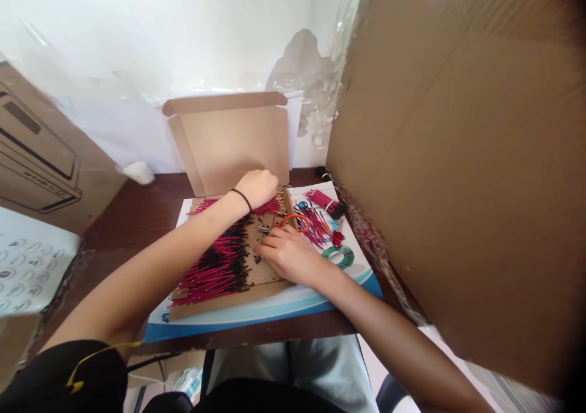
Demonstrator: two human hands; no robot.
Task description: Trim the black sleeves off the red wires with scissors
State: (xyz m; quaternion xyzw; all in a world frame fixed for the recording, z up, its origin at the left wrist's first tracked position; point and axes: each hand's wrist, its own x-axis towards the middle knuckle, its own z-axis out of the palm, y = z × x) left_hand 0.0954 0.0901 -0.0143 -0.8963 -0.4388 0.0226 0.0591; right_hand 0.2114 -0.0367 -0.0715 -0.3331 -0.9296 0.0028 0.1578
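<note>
My left hand [259, 188], with a black band at the wrist, is curled closed over the back of a shallow cardboard box [270, 266]. What its fingers hold is hidden. Below it, my right hand [289, 251] bends over the box's right side, its fingers closed about an orange-handled tool [300, 218] with small metal jaws; the grip is partly hidden. Many thin pink wires [208, 279] with black ends fill the left of the box. Under my left hand, more wires show gold-coloured tips [281, 201]. Small dark bits are scattered on the bare cardboard.
The box's lid [229, 138] stands upright against the wall. To the right lie a tied wire bundle [323, 201], loose wires, a green tape roll [341, 255] and a small red item [337, 238]. A large carton [448, 144] borders the right side; another carton [41, 157] stands left.
</note>
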